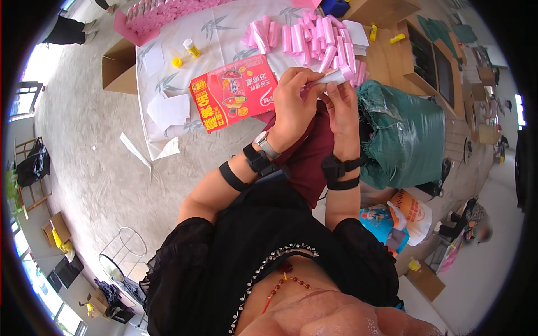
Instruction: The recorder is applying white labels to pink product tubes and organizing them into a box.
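My left hand (292, 109) and my right hand (343, 109) meet over the near edge of the table, fingers closed on a small pink roll (347, 71) with a white paper strip around it. The fingers hide part of the roll. Just left of my left hand lies a red and yellow printed cardboard piece (232, 92). Beyond my hands, a loose heap of similar pink rolls (314, 39) covers the far right of the tabletop. A glue stick (191, 49) stands uncapped farther back, its yellow cap (177, 62) beside it.
White paper slips (168, 112) lie at the table's left edge. A pink box (137, 28) of packed rolls stands at the back. A green sack (403, 137) bulges at my right. An open carton (119, 67) sits left of the table. Another person (465, 219) is far right.
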`<control>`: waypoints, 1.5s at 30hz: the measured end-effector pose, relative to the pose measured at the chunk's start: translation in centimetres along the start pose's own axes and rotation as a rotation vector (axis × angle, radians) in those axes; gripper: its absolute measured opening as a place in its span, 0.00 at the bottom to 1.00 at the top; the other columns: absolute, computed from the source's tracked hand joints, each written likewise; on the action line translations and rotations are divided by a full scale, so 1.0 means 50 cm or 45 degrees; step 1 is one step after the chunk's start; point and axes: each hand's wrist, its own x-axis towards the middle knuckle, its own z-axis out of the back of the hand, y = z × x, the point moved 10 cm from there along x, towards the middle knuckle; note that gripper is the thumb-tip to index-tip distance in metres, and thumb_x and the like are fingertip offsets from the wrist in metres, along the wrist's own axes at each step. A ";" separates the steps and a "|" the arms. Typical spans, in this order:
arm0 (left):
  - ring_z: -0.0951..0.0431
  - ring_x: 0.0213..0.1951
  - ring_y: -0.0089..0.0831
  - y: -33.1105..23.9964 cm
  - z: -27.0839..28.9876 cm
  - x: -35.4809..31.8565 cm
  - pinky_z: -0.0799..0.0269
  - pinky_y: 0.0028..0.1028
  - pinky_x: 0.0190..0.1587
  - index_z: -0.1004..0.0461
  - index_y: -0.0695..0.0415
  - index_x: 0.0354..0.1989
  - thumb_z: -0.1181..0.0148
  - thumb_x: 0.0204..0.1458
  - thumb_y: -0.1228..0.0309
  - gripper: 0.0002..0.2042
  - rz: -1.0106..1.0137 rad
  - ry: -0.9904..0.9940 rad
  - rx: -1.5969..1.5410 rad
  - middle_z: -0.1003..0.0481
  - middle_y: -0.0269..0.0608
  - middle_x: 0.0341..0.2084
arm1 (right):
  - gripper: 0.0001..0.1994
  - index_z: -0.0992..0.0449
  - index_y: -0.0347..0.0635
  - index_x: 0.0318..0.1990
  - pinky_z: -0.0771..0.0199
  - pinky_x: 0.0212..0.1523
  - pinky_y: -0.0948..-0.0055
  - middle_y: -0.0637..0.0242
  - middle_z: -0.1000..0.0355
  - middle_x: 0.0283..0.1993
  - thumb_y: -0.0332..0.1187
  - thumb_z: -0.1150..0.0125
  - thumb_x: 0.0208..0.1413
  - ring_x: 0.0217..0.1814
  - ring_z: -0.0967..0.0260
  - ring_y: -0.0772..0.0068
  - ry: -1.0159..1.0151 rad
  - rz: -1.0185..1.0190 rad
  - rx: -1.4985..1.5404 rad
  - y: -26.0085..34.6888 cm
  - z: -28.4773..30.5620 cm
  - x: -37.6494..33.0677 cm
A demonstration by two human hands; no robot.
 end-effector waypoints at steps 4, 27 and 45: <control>0.18 0.36 0.34 -0.027 0.006 -0.010 0.23 0.30 0.40 0.17 0.61 0.41 0.30 0.48 0.83 0.11 -0.113 -0.032 0.023 0.20 0.43 0.37 | 0.15 0.26 0.36 0.55 0.20 0.54 0.70 0.64 0.24 0.53 0.33 0.36 0.66 0.53 0.23 0.72 -0.013 -0.001 0.062 -0.004 0.008 -0.011; 0.22 0.47 0.37 -0.072 0.008 -0.037 0.25 0.32 0.49 0.17 0.58 0.49 0.33 0.54 0.83 0.14 -0.281 0.051 -0.062 0.24 0.45 0.47 | 0.15 0.26 0.40 0.57 0.24 0.56 0.74 0.67 0.25 0.57 0.31 0.36 0.66 0.57 0.27 0.75 -0.046 0.140 0.444 0.000 -0.040 -0.049; 0.20 0.44 0.22 0.013 0.021 -0.002 0.22 0.21 0.46 0.24 0.63 0.54 0.31 0.56 0.81 0.17 0.471 0.646 -0.792 0.21 0.40 0.45 | 0.18 0.21 0.35 0.53 0.26 0.57 0.73 0.62 0.26 0.52 0.17 0.30 0.53 0.56 0.27 0.71 0.382 0.335 -0.749 0.178 -0.103 -0.071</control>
